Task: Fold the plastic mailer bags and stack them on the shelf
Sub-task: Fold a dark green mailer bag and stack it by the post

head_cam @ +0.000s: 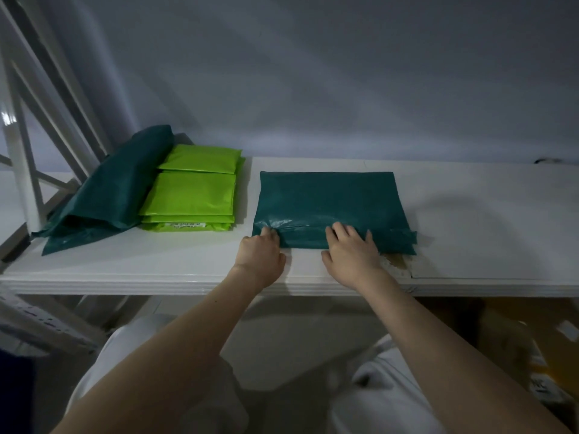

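Roughly midway by the look of it: lime green mailers [191,195] folded and stacked well left of the fingers, dark green mailer [326,202] lying on the shelf [485,214], near edge pinched by left hand [260,256], flattened under right hand [352,249], loose teal pile [106,195] unfolded.

Label on lime mailer stack [191,195] too small to read; left fingertips [270,232] tucked under dark-green mailer [329,202].

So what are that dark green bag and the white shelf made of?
Dark green bag: looks like thin plastic film, glossy; it shows shiny creases near the hands. White shelf: probably painted or coated board, smooth and slightly glossy; a chip at its front edge bares a duller brownish layer.
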### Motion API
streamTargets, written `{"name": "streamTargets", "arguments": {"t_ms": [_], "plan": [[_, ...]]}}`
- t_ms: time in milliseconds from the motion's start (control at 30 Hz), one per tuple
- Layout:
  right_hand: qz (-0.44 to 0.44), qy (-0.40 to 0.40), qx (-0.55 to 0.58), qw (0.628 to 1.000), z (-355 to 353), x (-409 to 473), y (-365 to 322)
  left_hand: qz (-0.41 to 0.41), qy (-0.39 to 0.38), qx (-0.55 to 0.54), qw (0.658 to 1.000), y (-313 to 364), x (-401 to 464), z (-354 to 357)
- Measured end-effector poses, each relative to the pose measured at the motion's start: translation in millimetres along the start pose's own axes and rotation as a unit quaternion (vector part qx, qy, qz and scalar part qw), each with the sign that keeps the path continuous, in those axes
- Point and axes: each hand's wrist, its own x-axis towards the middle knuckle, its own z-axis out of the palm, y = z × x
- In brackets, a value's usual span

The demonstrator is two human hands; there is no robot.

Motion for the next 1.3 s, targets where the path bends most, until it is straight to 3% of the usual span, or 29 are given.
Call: {"name": "streamTargets", "arguments": {"t_ms": [267,367,433,533,667,800,1033,1300], "plan": [[0.029,-0.024,0.036,0.999,5.3,-6.4,25.6,-0.045,-0.023,-0.046,0.998,4.0,6.2,-13.2],[0.026,-0.024,0.055,0.998,9.1,-5.7,25.0,-0.044,0.072,-0.049,0.995,20.4,12.1,-28.6],[0.025,-0.018,0.065,0.997,9.8,-3.8,27.5,0.047,0.120,-0.082,0.988,43.2,16.3,-34.3],[0.024,-0.019,0.094,0.995,10.7,-0.7,32.9,0.169,0.070,-0.115,0.976,79.5,26.7,-33.9],[-0.001,0.018,0.177,0.984,15.8,-0.8,42.4,0.129,-0.013,-0.150,0.980,94.1,39.6,-25.2],[0.006,0.066,0.175,0.982,13.5,-5.4,52.8,0.122,-0.021,-0.135,0.983,93.8,35.1,-16.0],[0.036,0.031,0.112,0.993,18.4,-12.9,66.4,0.110,-0.017,-0.089,0.990,106.0,34.4,-11.8],[0.080,0.020,0.130,0.988,15.5,-11.8,73.8,0.117,-0.022,-0.090,0.989,102.0,33.6,-15.8]]}}
